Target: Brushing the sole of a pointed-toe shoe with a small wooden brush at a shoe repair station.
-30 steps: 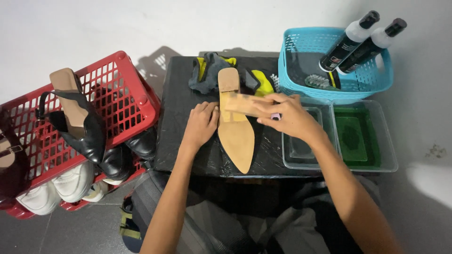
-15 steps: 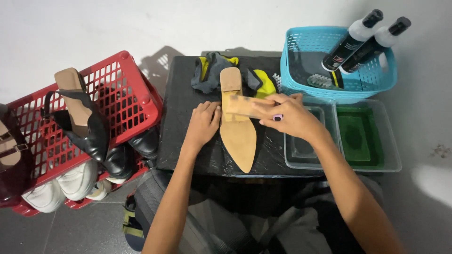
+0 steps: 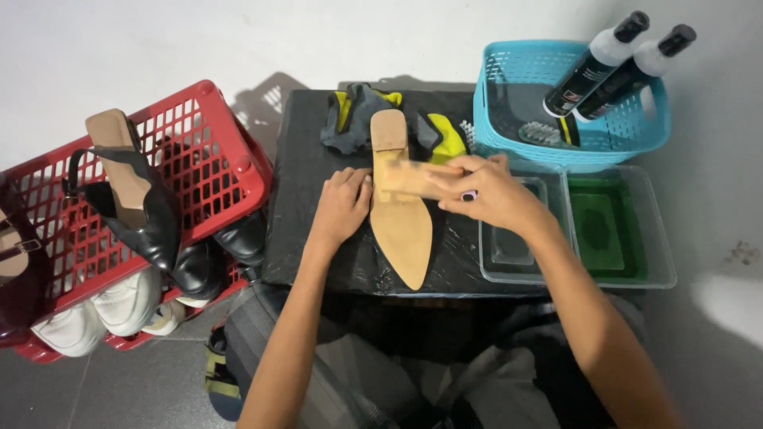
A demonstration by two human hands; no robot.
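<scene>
Two bare hands work on one upturned shoe lying sole-up at the middle of the black surface, its tan sole facing the camera, pointed toe toward 6 o'clock and heel toward 12 o'clock. The left hand lies flat against the shoe's 9 o'clock edge, fingers loosely together and pressing, not wrapped round anything. The right hand comes in from 3 o'clock with its grip clamped on a tan brush, blurred, laid across the sole just below the heel.

At 12 o'clock of the shoe, grey and yellow cloths lie bunched on the surface. At 1 to 2 o'clock stands a blue plastic basket holding two dark bottles with white necks leaning on its rim, and a brush on its floor. At 3 o'clock, just beside the right hand, sit two clear trays; the farther one holds something green. At 9 o'clock a red crate holds a black heeled shoe, white sneakers and other footwear.
</scene>
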